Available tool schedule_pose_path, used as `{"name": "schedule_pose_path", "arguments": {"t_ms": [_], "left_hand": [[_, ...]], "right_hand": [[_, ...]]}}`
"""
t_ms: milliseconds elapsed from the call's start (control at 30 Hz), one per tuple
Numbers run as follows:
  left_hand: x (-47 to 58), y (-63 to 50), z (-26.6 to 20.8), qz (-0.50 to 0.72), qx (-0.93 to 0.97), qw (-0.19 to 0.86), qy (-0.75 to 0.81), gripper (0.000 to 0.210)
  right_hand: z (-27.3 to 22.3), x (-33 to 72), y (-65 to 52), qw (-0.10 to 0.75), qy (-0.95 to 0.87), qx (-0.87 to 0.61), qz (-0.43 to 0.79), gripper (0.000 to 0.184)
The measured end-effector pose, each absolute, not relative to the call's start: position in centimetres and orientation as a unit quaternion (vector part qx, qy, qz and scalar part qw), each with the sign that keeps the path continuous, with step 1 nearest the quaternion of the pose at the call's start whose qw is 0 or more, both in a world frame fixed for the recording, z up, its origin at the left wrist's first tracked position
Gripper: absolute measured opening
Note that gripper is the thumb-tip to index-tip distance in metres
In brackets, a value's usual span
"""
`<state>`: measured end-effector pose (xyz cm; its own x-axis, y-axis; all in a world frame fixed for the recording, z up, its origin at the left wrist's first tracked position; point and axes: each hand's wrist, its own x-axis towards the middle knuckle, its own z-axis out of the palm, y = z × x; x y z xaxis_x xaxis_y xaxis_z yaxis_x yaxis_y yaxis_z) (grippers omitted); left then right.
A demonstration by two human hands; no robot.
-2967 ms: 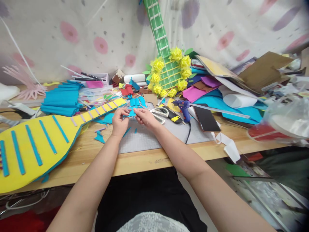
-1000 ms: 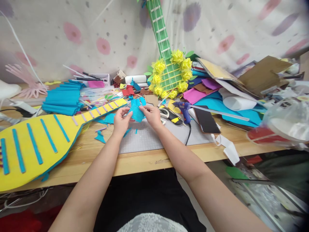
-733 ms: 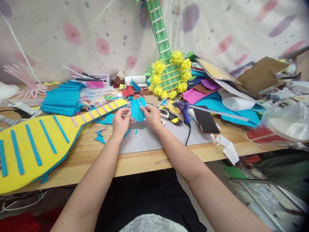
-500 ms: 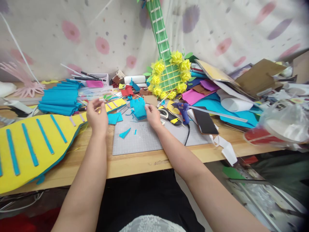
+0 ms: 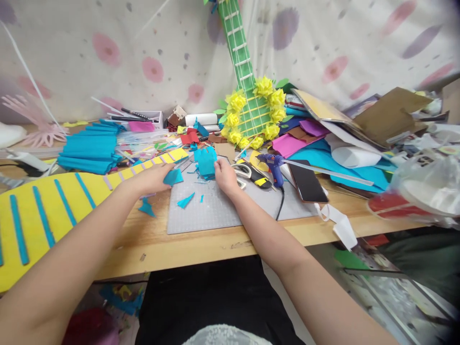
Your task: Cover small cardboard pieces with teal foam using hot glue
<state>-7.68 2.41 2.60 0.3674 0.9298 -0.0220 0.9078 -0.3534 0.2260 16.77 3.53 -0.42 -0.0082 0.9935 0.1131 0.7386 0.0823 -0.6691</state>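
The left hand [image 5: 155, 179] reaches a blue scrap [image 5: 174, 177] – gripped or not, I cannot tell. The right hand [image 5: 225, 177], curled narrow, touches blue paper [image 5: 206, 162] between both hands – pinched or not, unclear; scissors [image 5: 246, 167] beside it.

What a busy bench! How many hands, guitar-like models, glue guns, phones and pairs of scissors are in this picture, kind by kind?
Hands, left hand and right hand: 2
Guitar-like models, yellow model and green model: 2
Glue gun: 1
Phone: 1
Scissors, one pair: 1
Total: 7
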Motion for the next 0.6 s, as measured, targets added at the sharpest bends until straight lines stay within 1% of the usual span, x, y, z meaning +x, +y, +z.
{"name": "schedule_pose_path", "arguments": {"t_ms": [133,300,367,433,500,600], "left_hand": [[-6.8,2.3,3.3,0.015,0.828,0.106,0.551,0.047],[-6.2,2.4,4.0,0.001,0.834,0.068,0.547,0.050],[-6.2,2.4,4.3,-0.015,0.835,0.056,0.547,0.049],[-6.1,2.5,4.5,-0.036,0.836,0.053,0.545,0.042],[-6.0,2.7,4.6,-0.046,0.837,0.062,0.541,0.035],[-5.7,3.0,4.5,-0.054,0.833,0.075,0.546,0.032]], "right_hand": [[-0.2,16.6,3.3,0.271,-0.687,-0.642,0.207,0.028],[-0.1,16.6,3.1,0.234,-0.715,-0.630,0.193,0.029],[-0.2,16.6,3.2,0.236,-0.719,-0.624,0.193,0.029],[-0.3,16.6,3.3,0.241,-0.720,-0.622,0.194,0.029],[-0.4,16.7,3.4,0.248,-0.717,-0.621,0.200,0.028],[-0.5,16.7,3.4,0.262,-0.711,-0.618,0.208,0.026]]}}
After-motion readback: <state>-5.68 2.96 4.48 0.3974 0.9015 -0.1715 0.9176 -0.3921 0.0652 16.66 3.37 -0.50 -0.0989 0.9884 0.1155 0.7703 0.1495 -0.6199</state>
